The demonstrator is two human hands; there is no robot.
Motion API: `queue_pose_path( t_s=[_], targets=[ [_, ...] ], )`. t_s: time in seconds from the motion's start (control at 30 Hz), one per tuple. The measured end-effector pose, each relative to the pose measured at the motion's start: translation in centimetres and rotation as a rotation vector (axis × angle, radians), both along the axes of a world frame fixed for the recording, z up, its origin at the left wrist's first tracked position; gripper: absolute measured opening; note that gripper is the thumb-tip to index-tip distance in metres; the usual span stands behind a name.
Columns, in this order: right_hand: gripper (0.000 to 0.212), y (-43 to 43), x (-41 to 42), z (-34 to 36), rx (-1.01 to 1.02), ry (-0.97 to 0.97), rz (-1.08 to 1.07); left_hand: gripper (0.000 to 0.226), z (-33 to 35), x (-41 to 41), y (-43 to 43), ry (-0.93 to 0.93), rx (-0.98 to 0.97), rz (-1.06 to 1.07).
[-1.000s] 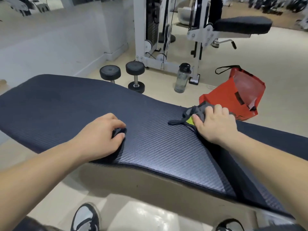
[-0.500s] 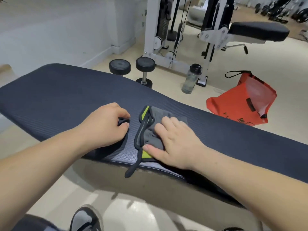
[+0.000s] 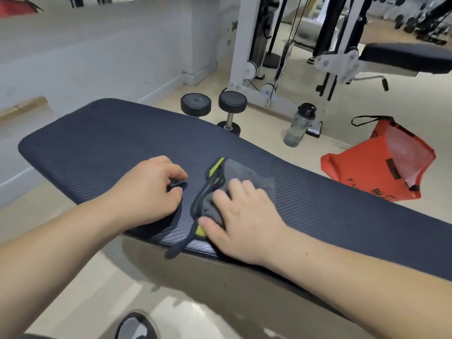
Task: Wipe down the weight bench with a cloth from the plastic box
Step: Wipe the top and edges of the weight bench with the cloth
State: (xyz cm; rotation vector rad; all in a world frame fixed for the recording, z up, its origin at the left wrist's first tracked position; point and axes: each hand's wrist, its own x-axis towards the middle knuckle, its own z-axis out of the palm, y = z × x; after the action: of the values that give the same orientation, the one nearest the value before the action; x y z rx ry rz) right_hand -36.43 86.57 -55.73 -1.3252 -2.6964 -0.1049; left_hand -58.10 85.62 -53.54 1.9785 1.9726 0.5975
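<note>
The dark blue padded weight bench point(image 3: 97, 148) runs across the view from left to right. A grey cloth point(image 3: 247, 177) with yellow-green trim lies on its near edge, and a dark strap of it hangs over the side. My right hand point(image 3: 244, 216) presses down on the cloth, thumb against its near corner. My left hand point(image 3: 151, 189) rests on the pad just left of the cloth, fingers curled around a small dark object point(image 3: 177, 185) that I cannot identify. No plastic box is in view.
Behind the bench, two black dumbbells point(image 3: 195, 105) stand on the floor beside a clear water bottle point(image 3: 297, 128) and an orange bag point(image 3: 362, 172). A white cable machine point(image 3: 247, 45) and another padded seat point(image 3: 403, 57) are farther back. My shoe point(image 3: 137, 326) is below.
My right hand slid the cloth leftward along the bench from near the orange bag to beside my left hand. The left hand stayed in place.
</note>
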Motion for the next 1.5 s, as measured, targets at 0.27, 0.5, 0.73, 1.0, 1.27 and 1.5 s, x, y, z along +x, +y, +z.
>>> queue_pose_path(
  t_s=[0.27, 0.5, 0.73, 1.0, 1.27, 1.5],
  targets=[
    [0.077, 7.8, 3.9, 0.2, -0.037, -0.042, -0.245, 0.024, 0.7, -0.5, -0.5, -0.047, -0.016, 0.034],
    [0.058, 5.1, 0.9, 0.8, -0.065, -0.178, -0.352, 0.026, 1.0, -2.8, -2.5, -0.024, -0.044, 0.074],
    [0.047, -3.3, -7.3, -0.8, 0.1, -0.078, 0.175, 0.026, 0.6, -6.9, -4.6, -0.039, -0.023, 0.197],
    [0.076, 8.7, -6.3, 0.6, -0.08, -0.142, -0.146, 0.024, 0.3, -7.5, -3.4, -0.115, -0.024, 0.228],
    [0.065, 12.2, -11.8, -0.3, -0.109, -0.066, -0.545, 0.026, -0.2, -10.0, -2.7, -0.12, -0.015, 0.271],
    [0.057, 1.5, -23.5, -1.2, 0.024, 0.023, -0.011, 0.043, -0.6, -15.1, -3.4, -0.14, 0.047, 0.524]
  ],
)
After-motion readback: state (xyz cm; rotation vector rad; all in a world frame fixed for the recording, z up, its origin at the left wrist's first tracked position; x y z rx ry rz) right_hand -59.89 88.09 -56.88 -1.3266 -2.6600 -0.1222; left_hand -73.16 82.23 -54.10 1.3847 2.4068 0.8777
